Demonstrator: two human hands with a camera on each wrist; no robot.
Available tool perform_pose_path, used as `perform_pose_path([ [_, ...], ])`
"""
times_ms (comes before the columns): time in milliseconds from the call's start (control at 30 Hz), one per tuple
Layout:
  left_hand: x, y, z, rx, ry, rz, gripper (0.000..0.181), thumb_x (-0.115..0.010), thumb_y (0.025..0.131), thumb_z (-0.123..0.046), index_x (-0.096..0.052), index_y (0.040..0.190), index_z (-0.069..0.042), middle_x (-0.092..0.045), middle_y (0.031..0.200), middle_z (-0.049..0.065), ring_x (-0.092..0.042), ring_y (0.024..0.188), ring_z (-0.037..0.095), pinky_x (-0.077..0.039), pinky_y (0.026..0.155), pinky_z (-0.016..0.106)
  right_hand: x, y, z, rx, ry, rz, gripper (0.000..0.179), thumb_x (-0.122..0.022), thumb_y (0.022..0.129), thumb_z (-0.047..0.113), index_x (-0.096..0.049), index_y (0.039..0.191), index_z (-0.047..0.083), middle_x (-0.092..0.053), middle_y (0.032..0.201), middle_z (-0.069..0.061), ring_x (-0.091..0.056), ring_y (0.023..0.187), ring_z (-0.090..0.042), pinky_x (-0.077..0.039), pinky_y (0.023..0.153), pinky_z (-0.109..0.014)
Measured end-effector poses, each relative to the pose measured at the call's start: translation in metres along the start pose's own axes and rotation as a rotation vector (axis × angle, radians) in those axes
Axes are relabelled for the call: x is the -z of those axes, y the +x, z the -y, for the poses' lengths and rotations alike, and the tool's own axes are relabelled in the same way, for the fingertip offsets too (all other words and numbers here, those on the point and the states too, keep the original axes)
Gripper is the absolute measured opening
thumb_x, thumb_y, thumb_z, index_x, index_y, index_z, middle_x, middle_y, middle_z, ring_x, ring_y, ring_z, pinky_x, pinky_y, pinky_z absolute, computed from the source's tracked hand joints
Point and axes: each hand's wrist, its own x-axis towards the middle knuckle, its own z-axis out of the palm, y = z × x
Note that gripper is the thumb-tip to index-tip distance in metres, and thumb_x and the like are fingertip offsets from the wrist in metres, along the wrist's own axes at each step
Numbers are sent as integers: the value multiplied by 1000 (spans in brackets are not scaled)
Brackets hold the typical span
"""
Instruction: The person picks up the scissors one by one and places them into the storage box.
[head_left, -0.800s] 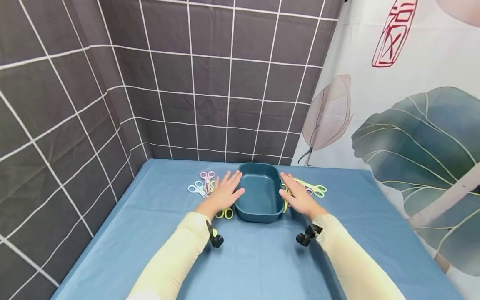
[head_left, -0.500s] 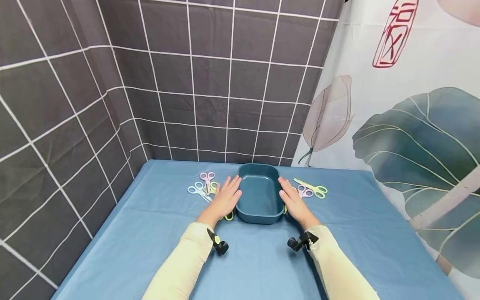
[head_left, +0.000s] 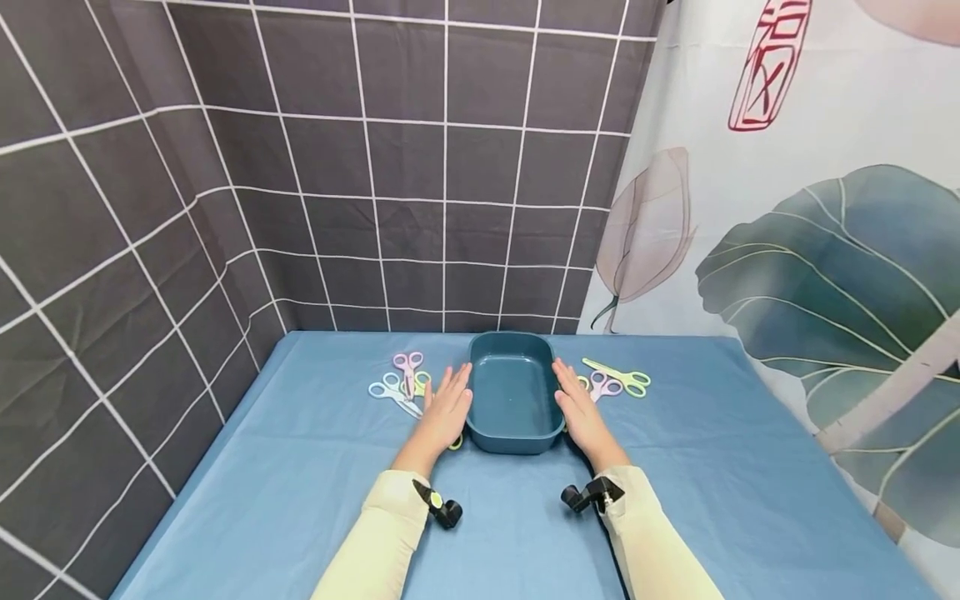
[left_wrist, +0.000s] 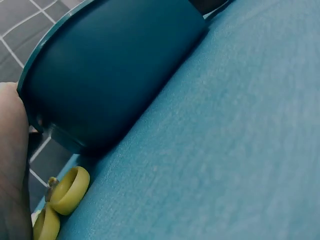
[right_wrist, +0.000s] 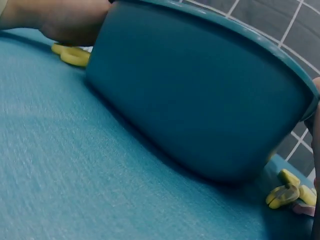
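Note:
A dark teal rectangular basin point(head_left: 514, 444) stands between my two hands, nothing lying inside it. Against its left wall rests my left hand point(head_left: 442, 419), fingers straight and pointing forward. My right hand point(head_left: 585, 418) lies along the right wall in the same way, its fingertips at the rim. Left of the basin are a pink pair of scissors point(head_left: 408, 367), light blue scissors point(head_left: 392, 390) and yellow ones; yellow handle loops point(left_wrist: 76, 194) show under the left hand in the left wrist view. To the right lie pink scissors point(head_left: 604, 386) and yellow-green scissors point(head_left: 632, 380), partly behind the right hand.
A blue cloth point(head_left: 510, 525) covers the table. Behind rises a dark grey curtain point(head_left: 405, 225) with white grid lines, and a white curtain point(head_left: 675, 292) with leaf prints hangs at the right. Each wrist carries a small black camera mount point(head_left: 442, 507).
Both hands have turned more forward and closed in on the basin's sides, the right wrist swinging inward most. The head view has shifted slightly. The scissors lie as before.

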Motion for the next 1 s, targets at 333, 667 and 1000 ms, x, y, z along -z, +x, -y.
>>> perform_pose_path([
  [333, -7, -2, 5, 57, -35, 11, 50, -30, 112, -30, -28, 161, -22, -37, 161, 8, -25, 152, 32, 1, 121, 61, 1, -4, -5, 35, -35, -44, 48, -40, 105, 7, -38, 150, -10, -33, 157, -29, -22, 145, -56, -16, 117, -66],
  [667, -5, 0, 5, 59, -31, -1, 51, -30, 111, -32, -28, 161, -24, -39, 160, 8, -26, 152, 30, 1, 122, 59, 18, -1, -8, -217, -326, -291, 36, -63, 95, 17, -65, 125, -2, -63, 113, -23, -58, 106, -41, -45, 95, -54],
  [1000, -4, 0, 5, 66, -13, 9, 51, -30, 112, -31, -27, 162, -23, -35, 162, 7, -23, 153, 30, 2, 121, 59, 18, -1, 2, -504, -573, -39, 42, -69, 90, 43, -69, 109, 6, -66, 113, -18, -62, 105, -40, -52, 83, -57],
])
